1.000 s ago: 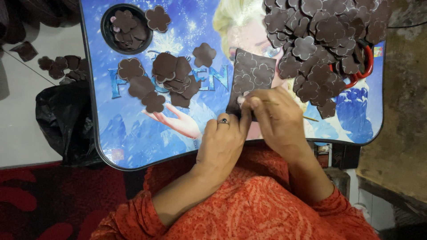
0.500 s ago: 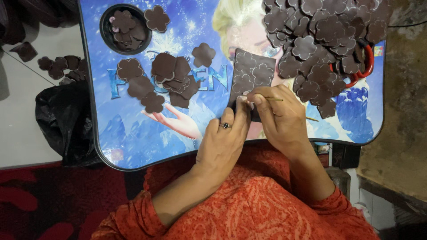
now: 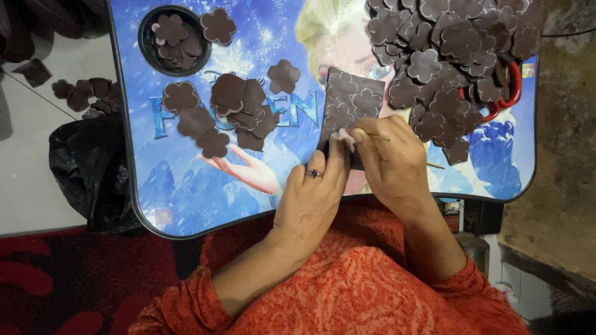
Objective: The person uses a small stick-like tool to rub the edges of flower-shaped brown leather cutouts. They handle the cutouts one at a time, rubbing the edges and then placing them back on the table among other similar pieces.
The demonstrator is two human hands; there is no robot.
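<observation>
Both hands meet at the near edge of a dark brown sheet [image 3: 351,102] printed with pale flower outlines, which lies flat on the blue printed tabletop [image 3: 186,186] a little right of centre. The left hand [image 3: 313,198], wearing a ring [image 3: 314,174] with a dark stone, presses its fingertips down on the sheet's near left corner. The right hand [image 3: 391,162] is closed on a thin stick-like tool [image 3: 379,138] whose tip points left toward the sheet's edge, just beside the left fingertips; the two hands touch there. Whether the tool's tip actually meets the sheet cannot be told.

On the far right of the tabletop sits a large heap of brown flower cutouts [image 3: 447,49], spilling toward the sheet and partly covering red-handled scissors [image 3: 510,87]. To the left of the sheet lies a smaller cluster of flower cutouts [image 3: 230,111], with a single flower [image 3: 284,75] between that cluster and the sheet. At the far left corner a round black cup recess [image 3: 148,28] holds a few more flowers, and one flower [image 3: 218,25] rests just beside its rim.

Off the tabletop to the left, some brown scraps [image 3: 81,93] lie on the pale floor [image 3: 31,174] above a black plastic bag [image 3: 87,167]. The person's orange patterned sleeves [image 3: 347,291] fill the near foreground.
</observation>
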